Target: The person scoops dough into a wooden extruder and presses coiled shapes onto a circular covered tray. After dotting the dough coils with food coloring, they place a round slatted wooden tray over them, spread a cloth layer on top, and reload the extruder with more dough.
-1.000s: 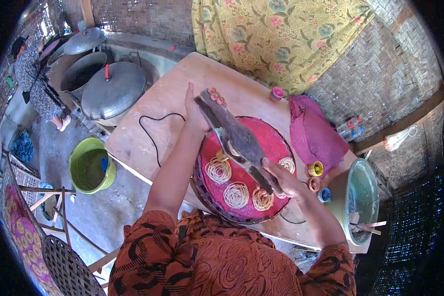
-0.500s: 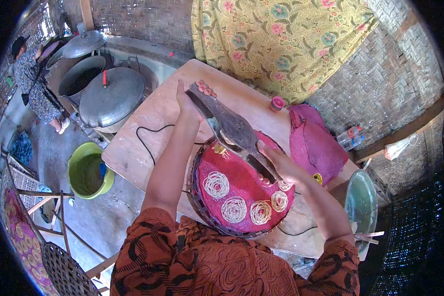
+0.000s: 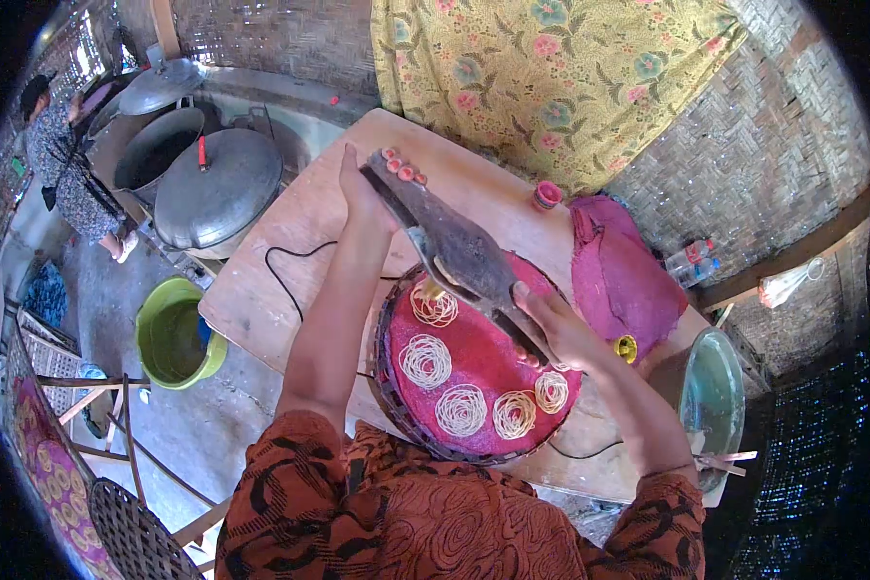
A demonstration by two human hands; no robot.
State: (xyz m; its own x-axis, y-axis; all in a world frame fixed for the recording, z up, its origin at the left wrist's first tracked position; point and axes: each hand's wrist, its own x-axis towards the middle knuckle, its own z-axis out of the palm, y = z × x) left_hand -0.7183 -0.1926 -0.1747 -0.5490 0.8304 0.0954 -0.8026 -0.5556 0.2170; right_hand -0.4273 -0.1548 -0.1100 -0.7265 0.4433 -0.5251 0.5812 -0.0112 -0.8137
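Note:
Both hands grip a dark wooden two-handled press, tilted above a round tray lined with red cloth. My left hand is closed round the upper-left end, its fingertips showing over the far edge. Around the lower-right end my right hand is wrapped, thumb on top. A brassy nozzle shows below the press's middle, over a noodle coil at the tray's upper left. Other pale coils, such as one coil near the front, lie along the tray's near side. The press hides the tray's far part.
The tray rests on a wooden table crossed by a black cable. Pink cloth, a small pink container and a teal basin are to the right. Left are a green tub, a lidded pot and another person.
Noodle strands at the tray's upper left have grown from a few threads into a round coil below the press. Both hands keep their grip, and the view has shifted slightly.

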